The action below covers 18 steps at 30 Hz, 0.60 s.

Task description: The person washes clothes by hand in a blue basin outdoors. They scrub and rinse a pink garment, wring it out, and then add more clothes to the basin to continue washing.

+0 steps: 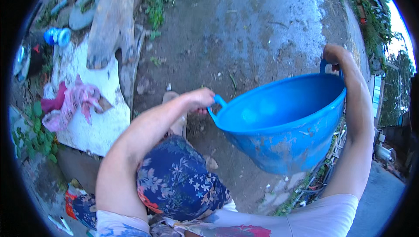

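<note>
A large blue plastic tub [279, 145] hangs above the ground to the right of my body, tilted so that its inside shows. Nothing is visible within the part of it that I can see. My left hand [201, 100] is closed around the loop handle at its left rim. On the far right rim, my right hand [335, 54] grips the opposite handle, its fingers partly hidden by the wrist. Grey-brown dirt smears mark the tub's outer wall.
Wet, dark ground [218, 32] stretches ahead. On the left, a white board [104, 126] carries pink cloths [76, 102], with a weathered wooden plank [111, 19] beyond. A blue plastic bottle [56, 36] lies near it. Plants and rubble edge the right side.
</note>
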Motion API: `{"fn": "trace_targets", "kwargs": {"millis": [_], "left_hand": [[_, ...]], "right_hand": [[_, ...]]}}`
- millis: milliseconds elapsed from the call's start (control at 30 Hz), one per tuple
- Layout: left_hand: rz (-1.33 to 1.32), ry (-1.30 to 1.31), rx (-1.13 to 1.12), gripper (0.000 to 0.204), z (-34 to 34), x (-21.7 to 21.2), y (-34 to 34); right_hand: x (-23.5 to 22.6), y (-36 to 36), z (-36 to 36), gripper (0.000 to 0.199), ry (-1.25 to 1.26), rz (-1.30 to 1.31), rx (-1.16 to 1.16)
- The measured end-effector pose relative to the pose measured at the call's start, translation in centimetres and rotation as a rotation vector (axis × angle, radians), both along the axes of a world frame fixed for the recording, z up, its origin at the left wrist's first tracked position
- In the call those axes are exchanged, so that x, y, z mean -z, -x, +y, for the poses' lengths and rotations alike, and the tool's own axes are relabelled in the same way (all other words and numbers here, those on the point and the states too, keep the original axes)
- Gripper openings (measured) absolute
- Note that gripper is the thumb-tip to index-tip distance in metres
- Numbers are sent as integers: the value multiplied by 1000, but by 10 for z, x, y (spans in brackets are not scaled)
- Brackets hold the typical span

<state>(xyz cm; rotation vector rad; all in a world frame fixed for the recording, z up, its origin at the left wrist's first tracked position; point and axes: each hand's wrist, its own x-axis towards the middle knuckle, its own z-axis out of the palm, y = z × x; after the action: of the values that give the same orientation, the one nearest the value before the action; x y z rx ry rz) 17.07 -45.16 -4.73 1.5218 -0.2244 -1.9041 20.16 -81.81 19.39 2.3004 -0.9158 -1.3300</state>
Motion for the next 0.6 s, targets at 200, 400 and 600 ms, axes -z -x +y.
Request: {"fn": "trace_targets", "kwargs": {"millis": [200, 400, 600], "left_hand": [[-459, 103, -408, 52, 7, -55, -30], [-962, 133, -859, 56, 102, -72, -37], [-1430, -193, -1114, 64, 250, -132, -40]], "right_hand": [[-77, -11, -4, 29, 27, -484, -258], [-111, -107, 105, 36, -140, -989, -652], [-79, -195, 181, 40, -600, -1588, -453]]}}
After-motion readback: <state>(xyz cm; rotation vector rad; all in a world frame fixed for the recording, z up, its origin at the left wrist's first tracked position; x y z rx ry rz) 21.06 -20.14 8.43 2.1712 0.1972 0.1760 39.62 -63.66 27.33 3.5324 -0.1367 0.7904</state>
